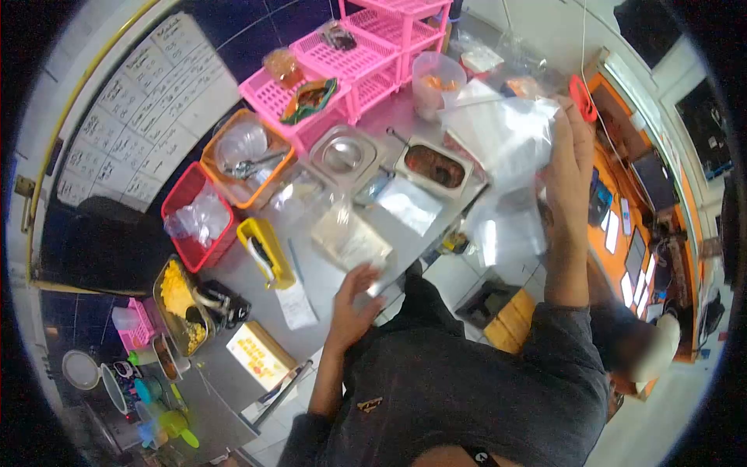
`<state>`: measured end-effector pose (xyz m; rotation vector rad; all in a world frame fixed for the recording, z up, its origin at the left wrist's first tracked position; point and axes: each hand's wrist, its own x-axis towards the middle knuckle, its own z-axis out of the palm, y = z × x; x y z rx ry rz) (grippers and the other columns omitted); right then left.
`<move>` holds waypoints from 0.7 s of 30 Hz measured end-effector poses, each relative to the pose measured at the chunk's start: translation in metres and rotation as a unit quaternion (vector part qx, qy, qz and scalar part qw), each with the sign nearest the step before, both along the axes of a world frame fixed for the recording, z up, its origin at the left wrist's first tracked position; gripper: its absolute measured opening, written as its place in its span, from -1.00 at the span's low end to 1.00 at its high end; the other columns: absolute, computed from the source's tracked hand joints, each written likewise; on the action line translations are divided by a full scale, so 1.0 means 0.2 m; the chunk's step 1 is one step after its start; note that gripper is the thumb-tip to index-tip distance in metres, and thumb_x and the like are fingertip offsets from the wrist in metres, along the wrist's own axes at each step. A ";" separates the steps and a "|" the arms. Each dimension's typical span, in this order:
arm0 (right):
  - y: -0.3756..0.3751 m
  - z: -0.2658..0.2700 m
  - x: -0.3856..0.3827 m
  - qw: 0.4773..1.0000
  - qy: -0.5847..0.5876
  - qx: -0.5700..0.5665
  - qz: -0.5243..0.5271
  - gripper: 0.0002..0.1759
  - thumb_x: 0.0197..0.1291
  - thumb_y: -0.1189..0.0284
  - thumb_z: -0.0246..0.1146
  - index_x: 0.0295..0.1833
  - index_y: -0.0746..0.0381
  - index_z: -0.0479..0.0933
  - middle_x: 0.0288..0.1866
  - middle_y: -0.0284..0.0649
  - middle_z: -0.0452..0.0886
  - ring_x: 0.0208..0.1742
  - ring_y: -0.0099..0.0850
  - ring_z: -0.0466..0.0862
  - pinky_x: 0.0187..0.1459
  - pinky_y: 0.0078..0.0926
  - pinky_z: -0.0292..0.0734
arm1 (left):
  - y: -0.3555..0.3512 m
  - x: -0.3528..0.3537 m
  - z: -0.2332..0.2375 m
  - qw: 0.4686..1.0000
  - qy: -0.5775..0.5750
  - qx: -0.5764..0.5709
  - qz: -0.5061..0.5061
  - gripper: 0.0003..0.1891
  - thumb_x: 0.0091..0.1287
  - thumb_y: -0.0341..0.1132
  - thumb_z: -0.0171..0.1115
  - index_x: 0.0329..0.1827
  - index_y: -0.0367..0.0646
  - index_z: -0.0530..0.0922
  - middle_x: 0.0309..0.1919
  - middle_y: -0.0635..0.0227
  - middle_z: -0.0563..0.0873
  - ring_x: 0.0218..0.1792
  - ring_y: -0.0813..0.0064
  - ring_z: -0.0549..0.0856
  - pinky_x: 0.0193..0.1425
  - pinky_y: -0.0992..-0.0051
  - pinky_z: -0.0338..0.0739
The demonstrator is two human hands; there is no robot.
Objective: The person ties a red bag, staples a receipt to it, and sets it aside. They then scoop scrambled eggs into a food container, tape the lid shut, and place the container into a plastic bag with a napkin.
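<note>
My right hand is raised at the right with its fingers closed on a clear plastic bag. The bag hangs from the fingers over the counter's right end, and light glares off it. More clear plastic shows below it. My left hand is at the counter's front edge with its fingers bent and apart, holding nothing that I can see. Just beyond those fingertips lies a pale, plastic-wrapped pack. A flat white-silver packet rests behind it, near a steel container of dark red food.
Along the wall stand pink racks, an orange basket and a red basket. A yellow tape dispenser, paper slip and printed box lie leftward. Another person is at the right, beside an orange desk.
</note>
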<state>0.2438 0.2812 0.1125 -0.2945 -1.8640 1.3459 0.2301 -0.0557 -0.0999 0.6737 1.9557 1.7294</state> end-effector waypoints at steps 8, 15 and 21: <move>-0.38 -0.43 0.54 0.984 -0.176 0.029 -0.003 -0.55 0.52 0.24 0.12 0.30 0.33 0.54 0.11 -0.24 0.65 0.05 -0.53 0.61 0.10 -0.59 0.51 | -0.03 0.19 0.12 0.836 -0.268 0.368 -0.305 0.29 0.04 0.10 0.62 0.68 -0.11 -0.11 0.56 0.04 0.22 0.54 0.05 0.29 0.60 0.11 0.19; -0.62 -0.39 0.80 0.950 -0.088 -0.286 0.085 -0.74 0.52 0.34 0.01 -0.10 0.25 0.55 -0.28 -0.39 0.58 -0.29 -0.58 0.54 -0.20 -0.60 0.47 | -0.32 0.38 0.16 0.802 -0.362 0.463 -0.102 -0.26 0.31 -0.11 0.44 0.45 -0.28 0.34 0.23 -0.02 0.58 0.29 0.07 0.57 0.29 0.09 0.57; -0.49 -0.65 1.03 0.957 -0.142 -0.238 0.089 -0.76 0.51 0.33 0.04 -0.08 0.23 0.55 -0.30 -0.29 0.62 -0.33 -0.47 0.59 -0.19 -0.53 0.50 | -0.45 0.49 0.14 0.896 -0.334 0.292 -0.020 -0.77 0.41 -0.29 0.34 -0.12 -0.33 0.68 -0.40 0.29 0.72 -0.45 0.49 0.65 -0.39 0.49 0.52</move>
